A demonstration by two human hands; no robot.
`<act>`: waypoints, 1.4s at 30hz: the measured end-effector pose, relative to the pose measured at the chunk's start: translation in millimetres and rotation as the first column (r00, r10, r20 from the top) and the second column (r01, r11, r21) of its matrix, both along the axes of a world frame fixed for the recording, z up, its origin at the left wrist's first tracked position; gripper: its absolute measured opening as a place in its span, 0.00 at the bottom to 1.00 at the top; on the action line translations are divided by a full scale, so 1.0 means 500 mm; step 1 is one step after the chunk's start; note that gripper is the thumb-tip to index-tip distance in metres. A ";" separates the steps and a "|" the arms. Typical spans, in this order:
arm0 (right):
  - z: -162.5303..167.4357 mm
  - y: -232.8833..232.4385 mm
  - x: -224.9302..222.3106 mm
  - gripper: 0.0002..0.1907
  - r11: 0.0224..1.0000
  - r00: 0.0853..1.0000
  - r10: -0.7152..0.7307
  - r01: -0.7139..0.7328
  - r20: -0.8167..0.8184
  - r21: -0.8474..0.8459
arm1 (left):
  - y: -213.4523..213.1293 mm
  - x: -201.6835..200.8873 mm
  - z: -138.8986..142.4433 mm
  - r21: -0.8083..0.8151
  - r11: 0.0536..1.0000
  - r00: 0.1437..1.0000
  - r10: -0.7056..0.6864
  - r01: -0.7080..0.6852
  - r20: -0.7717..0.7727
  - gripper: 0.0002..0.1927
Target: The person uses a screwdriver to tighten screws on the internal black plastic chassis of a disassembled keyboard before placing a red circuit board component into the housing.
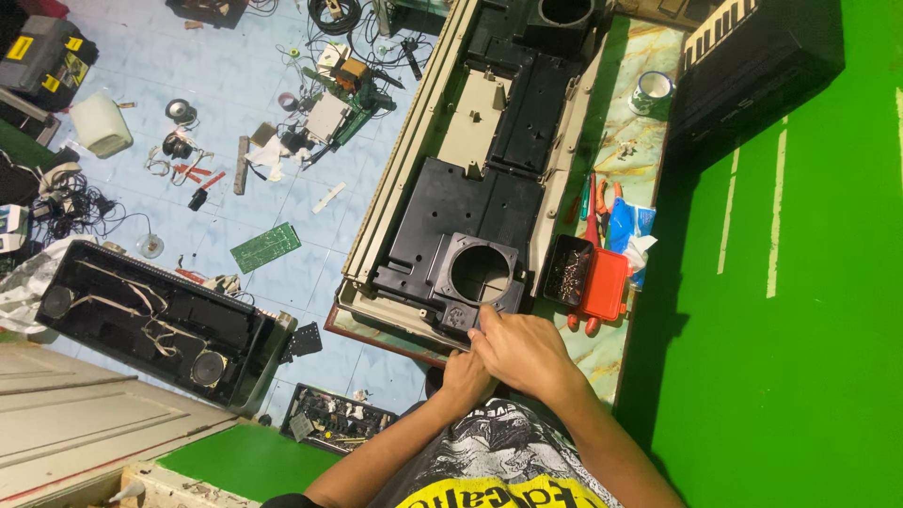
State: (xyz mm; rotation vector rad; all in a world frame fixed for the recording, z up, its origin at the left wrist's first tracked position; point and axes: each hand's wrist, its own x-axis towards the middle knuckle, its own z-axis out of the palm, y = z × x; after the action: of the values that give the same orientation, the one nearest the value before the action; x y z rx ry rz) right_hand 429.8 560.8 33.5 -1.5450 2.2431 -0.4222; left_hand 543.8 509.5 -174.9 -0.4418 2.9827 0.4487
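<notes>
Long beige keyboard chassis [442, 141] with black inner frame, lying lengthwise on marble-pattern tabletop [621, 141], near end overhanging toward the body. Black speaker housing [475, 277] with round opening at that near end, directly ahead of both hands. Best bet for the step: steady the near chassis edge, work only at the corner below the round opening, avoid levering against thin plastic ribs, keep weight off the overhang. Right hand [522, 353] over the lower right corner of the housing, fingers curled down on its edge; grip on any small part not visible, cannot tell. Left hand [463, 376] tucked under and just beside the right, pressed at the chassis end, mostly hidden, open or closed unclear. Hands touching each other, both at the same corner. Right of the housing: black tray of screws [567, 273] touching red case [605, 282], within easy reach for loose fasteners. Further up the tabletop: pliers [602, 202], blue packet [623, 224], cup [651, 91]. On the floor left: second opened keyboard shell [150, 315], green circuit board [266, 246].
</notes>
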 end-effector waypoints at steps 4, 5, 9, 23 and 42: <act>-0.007 0.005 -0.002 0.16 0.999 1.000 0.014 -0.014 0.000 -0.051 | 0.005 0.005 -0.012 0.010 1.000 1.000 0.013 -0.013 -0.003 0.16; -0.009 0.006 0.000 0.16 0.998 1.000 0.012 -0.012 -0.004 -0.057 | 0.005 0.005 -0.014 0.036 0.999 0.999 0.030 -0.031 0.026 0.15; -0.015 0.012 0.004 0.16 0.998 0.999 0.011 -0.013 -0.036 -0.057 | 0.010 0.006 -0.018 0.029 0.998 0.999 0.054 -0.053 -0.002 0.17; -0.031 -0.003 0.007 0.14 0.996 1.000 0.000 -0.003 -0.031 -0.093 | 0.014 0.006 0.004 0.189 0.972 0.990 0.135 -0.142 0.051 0.19; -0.018 -0.008 0.009 0.25 0.996 0.997 0.013 -0.006 -0.075 0.093 | 0.008 0.001 -0.002 0.050 0.996 0.992 0.078 -0.074 -0.100 0.19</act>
State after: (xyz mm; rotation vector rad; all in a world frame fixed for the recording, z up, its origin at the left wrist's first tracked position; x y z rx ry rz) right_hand 434.3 556.9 24.4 -1.5479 2.2765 -0.2573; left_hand 544.4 513.5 -176.0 -0.5459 3.0536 0.5619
